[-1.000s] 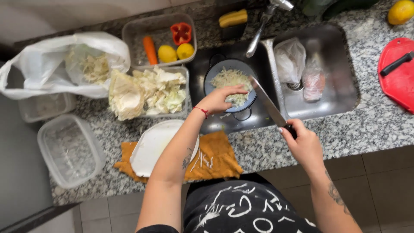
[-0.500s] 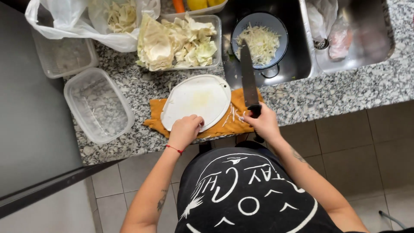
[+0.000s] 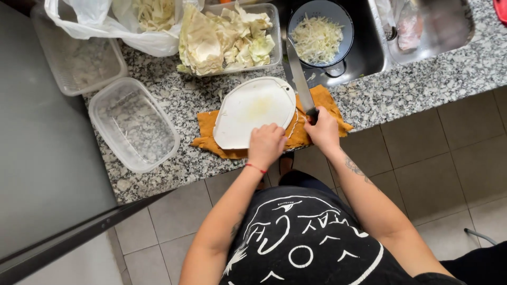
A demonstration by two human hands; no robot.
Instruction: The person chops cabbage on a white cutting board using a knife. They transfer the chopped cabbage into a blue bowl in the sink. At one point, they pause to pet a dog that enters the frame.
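White cutting board (image 3: 253, 111), orange cloth (image 3: 322, 103)

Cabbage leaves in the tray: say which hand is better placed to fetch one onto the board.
Left. The left hand is free at the cutting board; the right hand grips the knife.

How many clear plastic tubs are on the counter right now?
3. An empty tub at the counter's front left, a second tub behind it, and a cabbage tub behind the cutting board. The plastic bag may hide more.
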